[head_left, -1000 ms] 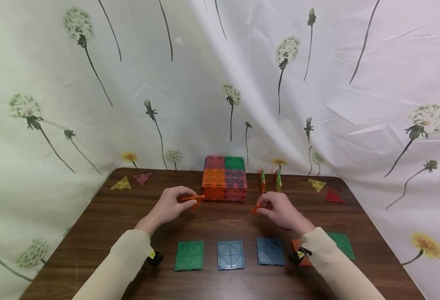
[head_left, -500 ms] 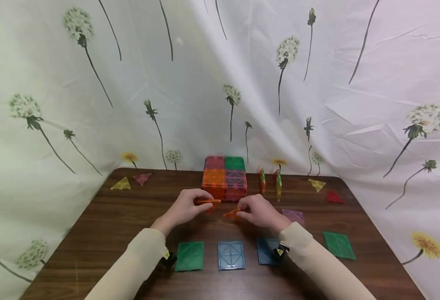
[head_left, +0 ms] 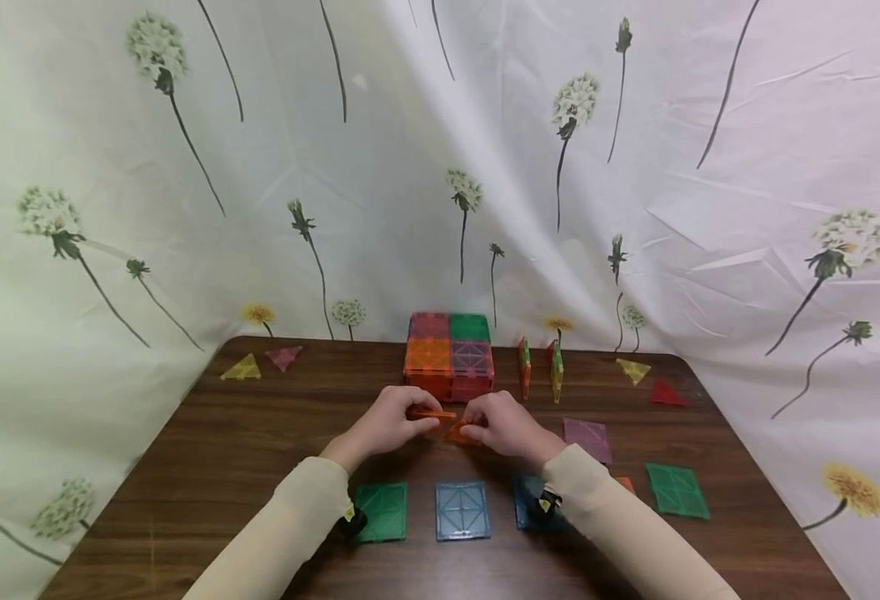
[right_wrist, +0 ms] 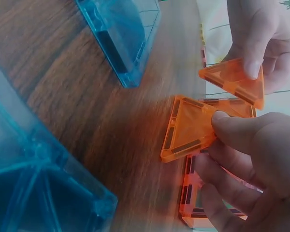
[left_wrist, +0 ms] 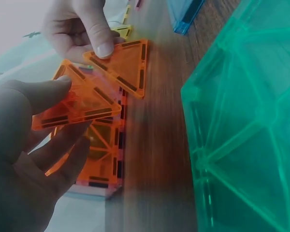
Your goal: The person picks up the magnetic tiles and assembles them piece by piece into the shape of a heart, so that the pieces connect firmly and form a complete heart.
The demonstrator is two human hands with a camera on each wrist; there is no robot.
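Note:
Between thumb and fingers, my left hand (head_left: pixel 389 423) pinches a translucent orange triangular magnetic tile (left_wrist: pixel 82 99). My right hand (head_left: pixel 511 427) pinches a second orange triangular magnetic tile (right_wrist: pixel 187 128) in the same way. Both tiles are held above the table, their edges very close; in the head view I cannot tell whether they touch. Just beyond the hands stands a low block of square magnetic tiles (head_left: pixel 472 357), with pink, green, orange and purple on top. My fingers cover part of each triangle.
On the wooden table (head_left: pixel 207 467), a green tile (head_left: pixel 383 512), a pale blue tile (head_left: pixel 462 511) and a darker blue tile (head_left: pixel 527 508) lie nearest me. A purple tile (head_left: pixel 588 439) and green tile (head_left: pixel 677 490) lie right. Upright tiles (head_left: pixel 557 373) stand right of the block.
Both hands have come inward towards each other, bringing the two orange triangles from well apart to nearly meeting in front of the block. The other tiles stay put.

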